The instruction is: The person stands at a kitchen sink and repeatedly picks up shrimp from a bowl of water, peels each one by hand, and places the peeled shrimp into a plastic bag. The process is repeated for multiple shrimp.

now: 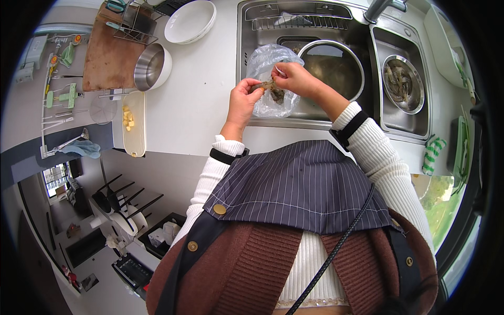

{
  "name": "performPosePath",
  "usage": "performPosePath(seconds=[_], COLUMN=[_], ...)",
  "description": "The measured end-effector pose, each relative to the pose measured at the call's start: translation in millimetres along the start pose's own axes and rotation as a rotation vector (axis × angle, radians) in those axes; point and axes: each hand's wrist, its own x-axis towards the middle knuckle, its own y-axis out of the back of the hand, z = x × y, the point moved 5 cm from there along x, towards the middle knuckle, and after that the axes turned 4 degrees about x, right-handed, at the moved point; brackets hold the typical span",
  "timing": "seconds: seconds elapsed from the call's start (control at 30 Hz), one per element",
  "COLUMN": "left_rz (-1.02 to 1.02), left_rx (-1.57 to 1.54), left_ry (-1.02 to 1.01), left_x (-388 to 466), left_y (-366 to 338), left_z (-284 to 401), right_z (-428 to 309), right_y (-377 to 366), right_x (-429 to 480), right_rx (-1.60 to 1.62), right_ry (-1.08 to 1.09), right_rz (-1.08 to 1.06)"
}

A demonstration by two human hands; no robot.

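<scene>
My left hand [243,104] pinches a raw shrimp [267,85] between thumb and fingertips, above the left sink basin. My right hand [296,78] is closed at the shrimp's other end. A small white object [280,71], too covered to identify, shows between its fingers. Beneath both hands sits a clear plastic bag [263,59] with dark scraps [277,96] in it. Just right of the bag stands a round steel bowl [360,67] of cloudy water. In the right basin, an oval steel dish [419,103] holds several shrimp [399,82].
A faucet [378,12] rises behind the basins, near a wire rack [299,23]. On the left counter are white plates [189,21], a steel-lined pot [153,69], a wooden board [106,59] and a pale tray [136,147] with yellowish chunks. A green-striped cloth [433,155] lies right.
</scene>
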Motion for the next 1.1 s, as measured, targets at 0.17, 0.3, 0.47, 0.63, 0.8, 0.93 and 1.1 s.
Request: performPosePath(seconds=[0.17,0.3,0.47,0.63,0.8,0.93,1.1], left_rz=[0.007,0.007,0.016,0.03,0.025,0.019,0.027], left_rx=[-0.033,-0.001,0.313,0.507,0.511,0.52,0.476], left_ry=[0.006,0.012,-0.125,-0.208,-0.197,-0.196,-0.18], left_x=[-0.7,-2.2,-0.5,-2.0,-2.6,-3.0,-2.4], left_y=[3.1,8.0,-0.1,-6.8,-10.1,-9.8,-9.8], left_z=[0.8,1.6,7.0,15.0,19.9,19.8,14.0], right_z=[13.4,30.3,37.8,20.5,2.3,0.8,3.4], right_y=[9.5,18.0,6.8,-2.3,-10.0,-11.9,-11.5], right_x=[-2.9,-3.1,-0.1,-5.3,-3.3,-3.2,-3.5], right_rx=[0.038,-0.047,-0.181,-0.037,-0.054,-0.029,0.013], right_ry=[-0.029,-0.158,-0.158,-0.067,-0.014,-0.002,-0.012], right_rz=[0.077,0.08,-0.031,-0.066,-0.085,-0.062,-0.044])
